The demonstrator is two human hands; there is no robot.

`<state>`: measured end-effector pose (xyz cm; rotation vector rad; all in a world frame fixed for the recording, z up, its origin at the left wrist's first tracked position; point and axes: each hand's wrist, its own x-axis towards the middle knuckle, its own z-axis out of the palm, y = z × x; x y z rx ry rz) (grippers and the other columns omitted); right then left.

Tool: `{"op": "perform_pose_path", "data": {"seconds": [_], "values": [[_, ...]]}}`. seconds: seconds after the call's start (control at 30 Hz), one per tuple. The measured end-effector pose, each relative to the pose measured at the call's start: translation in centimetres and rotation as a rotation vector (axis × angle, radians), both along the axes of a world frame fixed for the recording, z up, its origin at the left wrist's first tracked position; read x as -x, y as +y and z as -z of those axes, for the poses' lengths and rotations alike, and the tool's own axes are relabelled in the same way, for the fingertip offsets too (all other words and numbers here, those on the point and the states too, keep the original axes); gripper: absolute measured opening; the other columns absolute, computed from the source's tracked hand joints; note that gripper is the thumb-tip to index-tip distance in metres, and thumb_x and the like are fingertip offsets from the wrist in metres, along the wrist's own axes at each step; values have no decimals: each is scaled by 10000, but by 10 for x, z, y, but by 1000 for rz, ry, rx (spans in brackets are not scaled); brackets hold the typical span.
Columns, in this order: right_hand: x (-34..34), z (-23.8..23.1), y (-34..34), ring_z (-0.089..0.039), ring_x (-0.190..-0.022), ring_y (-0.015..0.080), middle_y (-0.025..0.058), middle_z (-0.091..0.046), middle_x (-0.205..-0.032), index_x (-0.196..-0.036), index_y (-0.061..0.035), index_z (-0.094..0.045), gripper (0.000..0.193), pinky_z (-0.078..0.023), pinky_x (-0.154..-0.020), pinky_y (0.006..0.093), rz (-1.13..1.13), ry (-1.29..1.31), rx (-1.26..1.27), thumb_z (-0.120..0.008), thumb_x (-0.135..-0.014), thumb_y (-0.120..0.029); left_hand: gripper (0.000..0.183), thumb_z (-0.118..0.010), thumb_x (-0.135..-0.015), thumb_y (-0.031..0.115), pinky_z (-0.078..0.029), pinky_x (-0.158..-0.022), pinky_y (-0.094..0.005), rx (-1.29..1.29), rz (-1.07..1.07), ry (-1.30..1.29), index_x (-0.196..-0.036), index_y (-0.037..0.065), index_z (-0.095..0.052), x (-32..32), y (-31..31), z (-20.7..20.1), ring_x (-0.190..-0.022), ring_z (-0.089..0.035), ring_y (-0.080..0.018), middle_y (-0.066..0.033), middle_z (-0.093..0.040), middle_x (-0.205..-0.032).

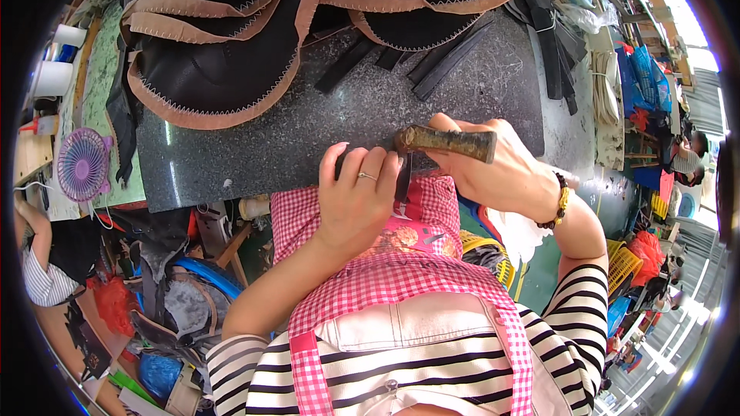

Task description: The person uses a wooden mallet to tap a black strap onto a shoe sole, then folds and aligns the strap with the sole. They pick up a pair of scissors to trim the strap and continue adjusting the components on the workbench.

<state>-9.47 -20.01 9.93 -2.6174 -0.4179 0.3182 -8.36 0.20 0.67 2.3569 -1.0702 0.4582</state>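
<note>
My right hand (505, 169) is closed around a hammer (455, 143) with a worn wooden handle. The hammer's head end lies close to the fingertips of my left hand, low over the near edge of the dark stone slab (254, 158). With bent fingers, my left hand (356, 204) holds a narrow black strip (403, 179) at that edge; one end of the strip hangs down over my apron. Part of the strip is hidden under the fingers. Beyond my hands lie black leather pieces (220, 69) with tan edging and zigzag stitching.
Loose black strips (447, 62) lie on the slab's far part, and a bundle of them (551, 38) sits at the right. A purple fan (83, 163) stands on the left. Yellow baskets (623, 266) are at the right. Another person's arm (35, 227) shows at the far left.
</note>
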Motion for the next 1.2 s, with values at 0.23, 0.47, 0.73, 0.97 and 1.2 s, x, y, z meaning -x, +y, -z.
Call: {"op": "perform_pose_path", "data": {"seconds": [0.23,0.47,0.73,0.97,1.2], "values": [[-1,-1,0,-662,-632,339,134,-640,-756,-1073,-76,-559,267,-520,-531,436,-36,3,81,-631,-816,-87,249,-738,-802,110,-423,-966,-459,-15,46,51,-1039,79,-664,-3,2,-1,-926,-597,-201,-34,-613,-986],[6,10,-16,-653,-608,349,149,-622,-709,-1005,-93,-540,126,-502,-515,442,134,-131,-4,-595,-891,-89,187,-746,-769,90,-429,-961,-442,102,192,37,-935,75,-661,-30,-11,8,-917,-602,-219,-29,-614,-934],[31,17,-49,-641,-658,414,186,-620,-693,-1007,-34,-529,129,-500,-560,492,264,-133,7,-573,-921,-119,228,-744,-780,187,-455,-916,-413,-42,538,-61,-966,63,-699,-94,-60,-7,-979,-611,-231,-42,-649,-988],[33,15,-46,-647,-655,375,168,-624,-742,-1001,-41,-641,131,-511,-558,448,285,-208,32,-579,-893,-80,197,-775,-760,143,-451,-874,-398,116,280,190,-947,90,-738,-61,-48,-3,-952,-598,-233,-19,-660,-964],[17,4,-56,-634,-693,392,190,-626,-767,-999,-57,-661,130,-509,-583,450,306,-185,-13,-592,-902,-107,198,-736,-803,88,-425,-917,-436,62,290,69,-995,102,-694,-54,-49,3,-916,-603,-214,-15,-633,-933]]}}
